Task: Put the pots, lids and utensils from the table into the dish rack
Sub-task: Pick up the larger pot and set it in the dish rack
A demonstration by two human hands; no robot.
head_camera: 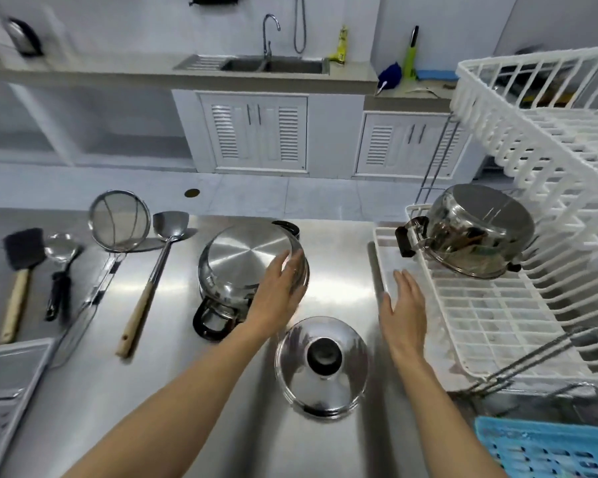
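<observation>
You get one view only, from the head, wide-angle, facing forward and down over the steel table. Both forearms enter from the bottom edge, close to the lens. The dish rack sits at the right edge, the sink counter far ahead.

1. We are standing in a kitchen, plain and work-like, more a scullery than a cosy home corner.
2. At 12 o'clock, a steel sink with a tall tap is set in a counter above louvred cabinet doors.
3. Below us a stainless steel desk carries cookware.
4. At 3 o'clock stands a white dish rack.
</observation>
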